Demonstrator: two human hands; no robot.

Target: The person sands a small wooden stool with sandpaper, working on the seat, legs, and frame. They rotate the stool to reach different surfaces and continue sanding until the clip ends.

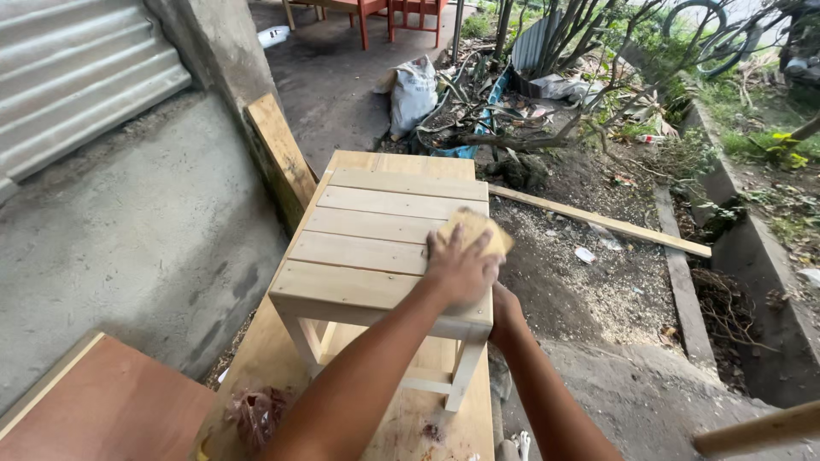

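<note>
A small pale wooden stool point(367, 248) with a slatted top stands on a wooden bench top point(256, 367). My left hand point(459, 271) lies flat on the stool's right front corner, pressing a tan sheet of sandpaper point(478, 229) against the slats. My right hand point(506, 312) is just below it, gripping the stool's right side rail; its fingers are mostly hidden behind my left hand and the stool.
A plank point(280, 158) leans on the concrete wall behind the stool. A long wood strip point(598, 220) lies on the sawdust-covered ground to the right, beside a concrete drain point(752, 256). A reddish board point(102, 410) sits lower left, a wooden handle point(756, 431) lower right, a white sack point(412, 94) beyond.
</note>
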